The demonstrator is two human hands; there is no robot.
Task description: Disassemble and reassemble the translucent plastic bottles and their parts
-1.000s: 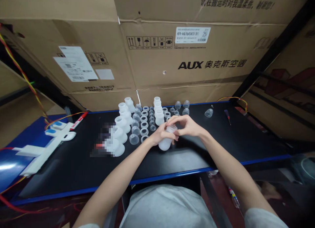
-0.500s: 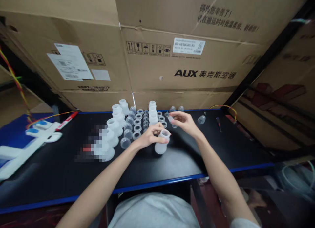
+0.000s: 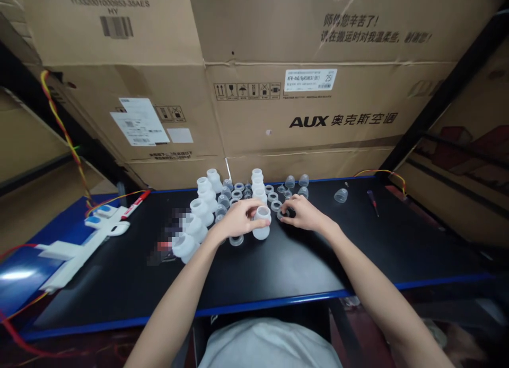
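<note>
The left hand point(image 3: 235, 219) curls around a small white plastic bottle point(image 3: 261, 222), fingers wrapped on its neck and shoulder while the bottle stands upright on the desk point(image 3: 302, 262). The right hand point(image 3: 303, 213) lies just to the bottle's 3 o'clock, palm down, its fingertips pinched narrowly on a small clear ring point(image 3: 283, 214) that rests on the desk; whether the ring is lifted I cannot tell. Both forearms reach in from 6 o'clock and meet near the middle of the desk. The desk is a black mat with a blue edge. At 12 o'clock from the hands stands a cluster of more white bottles point(image 3: 207, 194) in rows, with clear rings point(image 3: 272, 196) and small clear caps point(image 3: 304, 180) between and beside them. One clear cap point(image 3: 341, 195) lies apart at 2 o'clock, and a small screwdriver point(image 3: 373, 202) lies further out the same way. At 9 o'clock sit a white plastic fixture point(image 3: 75, 246) with blue pads and a red marker point(image 3: 135, 204). Large cardboard boxes point(image 3: 302, 103) printed AUX, with shipping labels, form a wall behind the desk. A twisted red and yellow wire point(image 3: 63, 134) hangs at 10 o'clock.
</note>
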